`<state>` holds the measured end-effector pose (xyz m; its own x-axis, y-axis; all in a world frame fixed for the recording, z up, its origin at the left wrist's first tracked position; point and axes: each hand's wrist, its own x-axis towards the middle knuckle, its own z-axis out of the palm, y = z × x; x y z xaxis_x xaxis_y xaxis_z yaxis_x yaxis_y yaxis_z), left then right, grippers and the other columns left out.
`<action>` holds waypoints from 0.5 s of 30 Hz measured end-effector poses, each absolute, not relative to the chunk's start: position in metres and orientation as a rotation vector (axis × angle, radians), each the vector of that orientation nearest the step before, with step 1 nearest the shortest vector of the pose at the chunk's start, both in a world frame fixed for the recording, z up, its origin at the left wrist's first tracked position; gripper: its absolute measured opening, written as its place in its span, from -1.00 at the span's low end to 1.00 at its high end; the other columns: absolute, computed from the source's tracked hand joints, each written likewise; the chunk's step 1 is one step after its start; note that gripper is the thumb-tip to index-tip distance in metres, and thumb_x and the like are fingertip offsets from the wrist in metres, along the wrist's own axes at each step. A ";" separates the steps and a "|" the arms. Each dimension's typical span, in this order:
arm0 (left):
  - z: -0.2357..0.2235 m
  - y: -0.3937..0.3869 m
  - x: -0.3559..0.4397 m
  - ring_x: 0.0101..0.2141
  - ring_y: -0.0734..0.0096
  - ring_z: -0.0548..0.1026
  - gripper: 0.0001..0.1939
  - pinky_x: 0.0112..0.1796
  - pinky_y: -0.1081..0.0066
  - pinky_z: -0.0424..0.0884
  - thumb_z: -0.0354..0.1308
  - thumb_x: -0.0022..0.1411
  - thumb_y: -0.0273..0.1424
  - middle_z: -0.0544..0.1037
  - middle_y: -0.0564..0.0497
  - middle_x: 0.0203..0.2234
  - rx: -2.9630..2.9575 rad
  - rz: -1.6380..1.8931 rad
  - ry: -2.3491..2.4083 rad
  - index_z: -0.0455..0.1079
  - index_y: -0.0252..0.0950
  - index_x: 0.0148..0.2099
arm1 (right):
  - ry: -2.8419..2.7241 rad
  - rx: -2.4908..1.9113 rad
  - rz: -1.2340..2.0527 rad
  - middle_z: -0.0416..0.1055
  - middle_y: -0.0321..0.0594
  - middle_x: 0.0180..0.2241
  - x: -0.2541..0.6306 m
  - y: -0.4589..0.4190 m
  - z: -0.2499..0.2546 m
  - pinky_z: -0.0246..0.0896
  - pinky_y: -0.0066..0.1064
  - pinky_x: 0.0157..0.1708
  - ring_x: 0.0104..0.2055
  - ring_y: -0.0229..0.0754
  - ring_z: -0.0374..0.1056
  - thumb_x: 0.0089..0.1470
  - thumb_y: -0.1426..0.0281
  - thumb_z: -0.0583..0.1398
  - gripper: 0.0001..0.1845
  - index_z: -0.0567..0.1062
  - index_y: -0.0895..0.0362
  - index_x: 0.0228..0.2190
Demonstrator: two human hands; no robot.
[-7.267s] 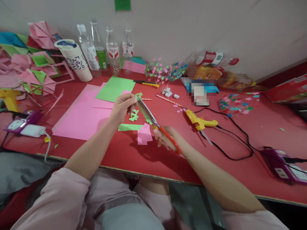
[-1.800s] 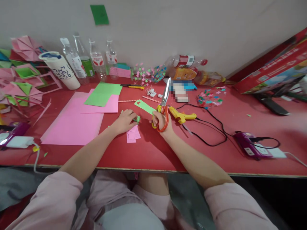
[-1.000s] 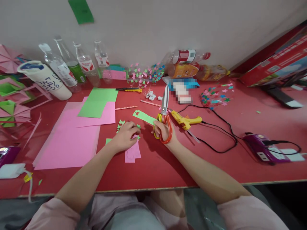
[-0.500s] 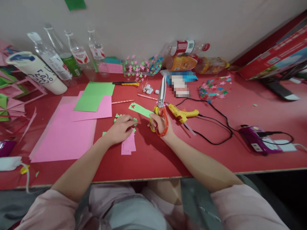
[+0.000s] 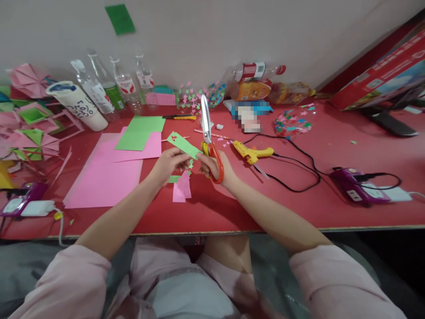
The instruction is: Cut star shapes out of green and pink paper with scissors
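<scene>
My right hand (image 5: 212, 167) is closed round red-and-yellow-handled scissors (image 5: 206, 122), their blades together and pointing up and away. Between its thumb and fingers it also pinches a green paper strip (image 5: 185, 146), which has a star-shaped cutout near its far end. Beside the strip's lower edge is my left hand (image 5: 170, 165), its fingers curled together; what they hold, if anything, is hidden. Small green paper stars (image 5: 191, 165) lie between the hands, partly covered. Just below are pink paper scraps (image 5: 182, 188) and a green paper piece (image 5: 174, 179).
Pink sheets (image 5: 102, 177) and a green sheet (image 5: 141, 133) lie left, with a utility knife (image 5: 179, 117) behind. A yellow glue gun (image 5: 252, 153) with a black cord lies right, near a purple power strip (image 5: 358, 186). Plastic bottles (image 5: 126, 86) line the wall.
My left hand has lifted from the green stars to the strip, its fingers curling. My right hand has shifted slightly left with the scissors and strip. The view has tilted up and left.
</scene>
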<state>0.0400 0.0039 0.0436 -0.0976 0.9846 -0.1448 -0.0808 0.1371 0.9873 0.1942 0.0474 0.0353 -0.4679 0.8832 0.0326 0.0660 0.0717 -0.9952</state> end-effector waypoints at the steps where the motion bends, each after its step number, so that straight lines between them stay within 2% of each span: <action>1: 0.042 0.006 0.037 -0.63 0.63 0.35 -0.85 -0.54 0.54 0.24 0.18 -0.06 -0.38 0.43 0.09 -0.66 0.945 1.271 1.293 0.29 -0.34 -0.52 | -1.703 -1.039 1.403 0.13 -0.45 -0.77 0.194 0.048 0.036 0.13 -0.44 -0.60 -0.75 -0.36 0.09 -0.02 0.22 0.17 -0.69 0.22 0.10 -0.63; 4: 0.037 0.013 0.019 -0.69 0.70 0.25 -0.83 -0.62 0.61 0.13 0.13 -0.15 -0.49 0.33 0.16 -0.76 0.792 1.557 1.275 0.17 -0.31 -0.62 | -2.018 -1.311 1.094 0.28 -0.35 -0.68 0.192 0.052 0.036 0.01 -0.47 -0.59 -0.64 -0.31 0.19 -0.06 0.27 0.18 -0.78 0.31 0.13 -0.57; 6: 0.037 0.011 0.004 -0.72 0.71 0.18 -0.80 -0.64 0.61 0.10 0.07 -0.19 -0.50 0.23 0.19 -0.82 0.671 1.637 1.174 0.08 -0.30 -0.68 | -2.239 -1.476 0.800 0.36 -0.25 -0.60 0.191 0.052 0.033 -0.03 -0.45 -0.55 -0.55 -0.24 0.25 -0.08 0.28 0.19 -0.81 0.37 0.15 -0.54; 8: 0.040 0.004 -0.013 -0.71 0.67 0.23 -0.86 -0.62 0.58 0.15 0.09 -0.24 -0.50 0.28 0.16 -0.81 0.743 1.490 1.161 0.16 -0.31 -0.69 | -2.404 -1.501 0.625 0.42 -0.17 -0.52 0.188 0.049 0.031 -0.06 -0.44 -0.53 -0.48 -0.18 0.29 -0.06 0.28 0.17 -0.82 0.42 0.16 -0.45; 11: 0.049 -0.011 -0.035 -0.65 0.60 0.31 -0.98 -0.54 0.53 0.25 0.16 -0.28 -0.51 0.42 0.08 -0.73 1.060 1.015 1.195 0.37 -0.35 -0.65 | -2.504 -1.506 0.543 0.46 -0.12 -0.46 0.184 0.044 0.028 -0.05 -0.43 -0.52 -0.44 -0.17 0.32 -0.02 0.29 0.14 -0.80 0.43 0.16 -0.38; 13: 0.052 -0.016 -0.043 -0.56 0.55 0.37 -0.95 -0.43 0.49 0.31 0.21 -0.25 -0.49 0.52 0.01 -0.60 1.255 0.678 1.117 0.45 -0.36 -0.58 | -2.547 -1.534 0.524 0.48 -0.10 -0.43 0.180 0.043 0.026 -0.04 -0.43 -0.51 -0.42 -0.15 0.35 0.01 0.26 0.13 -0.77 0.43 0.16 -0.37; 15: 0.050 -0.017 -0.042 -0.57 0.59 0.30 -0.94 -0.47 0.51 0.26 0.18 -0.16 -0.45 0.52 0.03 -0.56 1.351 0.525 1.068 0.45 -0.35 -0.57 | -2.624 -1.530 0.480 0.49 -0.07 -0.39 0.178 0.044 0.024 -0.01 -0.42 -0.50 -0.38 -0.11 0.37 0.01 0.26 0.13 -0.77 0.43 0.16 -0.35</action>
